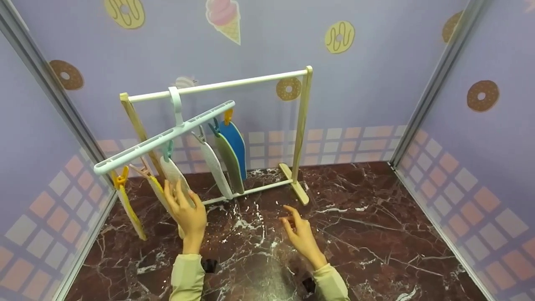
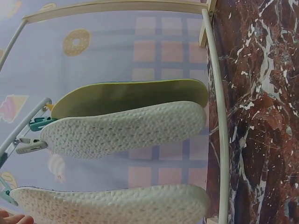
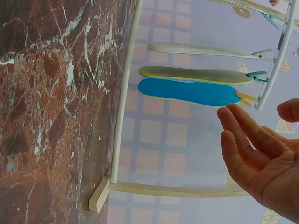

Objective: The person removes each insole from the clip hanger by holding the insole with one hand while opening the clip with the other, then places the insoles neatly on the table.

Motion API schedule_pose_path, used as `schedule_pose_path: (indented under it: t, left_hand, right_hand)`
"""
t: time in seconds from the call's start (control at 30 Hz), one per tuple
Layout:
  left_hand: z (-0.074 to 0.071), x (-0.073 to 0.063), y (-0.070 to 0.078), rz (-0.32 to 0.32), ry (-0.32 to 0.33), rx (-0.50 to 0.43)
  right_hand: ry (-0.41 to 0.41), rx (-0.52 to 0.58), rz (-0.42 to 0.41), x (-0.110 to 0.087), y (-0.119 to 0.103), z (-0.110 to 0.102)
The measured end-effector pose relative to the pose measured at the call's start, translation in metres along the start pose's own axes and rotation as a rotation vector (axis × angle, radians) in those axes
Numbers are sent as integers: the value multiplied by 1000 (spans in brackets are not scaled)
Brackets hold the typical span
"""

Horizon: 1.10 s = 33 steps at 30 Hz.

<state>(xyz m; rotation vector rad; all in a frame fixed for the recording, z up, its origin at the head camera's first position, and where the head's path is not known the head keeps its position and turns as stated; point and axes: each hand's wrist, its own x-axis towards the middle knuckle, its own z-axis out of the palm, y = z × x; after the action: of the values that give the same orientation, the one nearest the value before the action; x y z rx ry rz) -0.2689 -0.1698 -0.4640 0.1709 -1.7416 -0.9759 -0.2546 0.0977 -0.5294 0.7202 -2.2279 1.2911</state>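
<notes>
A pale clothes hanger (image 1: 167,136) hooks over the rack's top bar and slants. Shoe insoles hang from it on clips. My left hand (image 1: 188,211) is raised at a white insole (image 1: 170,167), its fingers extended in front of the lower part; whether they touch it I cannot tell. To its left hang two yellow-edged insoles. Rightward are another white insole (image 2: 126,130), an olive insole (image 3: 196,74) and a blue insole (image 3: 187,91), the last on an orange clip (image 3: 246,98). My right hand (image 1: 303,236) hovers over the table, fingers loosely bent, holding nothing.
The rack (image 1: 301,125) has wooden side posts, a white top bar and a lower rail. It stands on a dark red marbled tabletop (image 1: 368,234). Lilac panels (image 1: 267,50) with sweets printed on them enclose the back and both sides.
</notes>
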Motion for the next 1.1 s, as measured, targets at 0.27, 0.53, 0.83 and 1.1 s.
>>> schedule_pose_path:
  t: [0.27,0.53,0.83,1.1]
  left_hand:
    - [2,5,4,3,4,6]
    - [2,13,10,46,-2,-4]
    - [-4,21,18,99,70,-2]
    - [-13,30,24,123,136,-31]
  right_hand:
    - [-14,3,25,0,-3,-1]
    - [-11,22,28,1,-4,2]
    - [-28,19,50,1,-9,2]
    - [-30,13,32,2,-8,3]
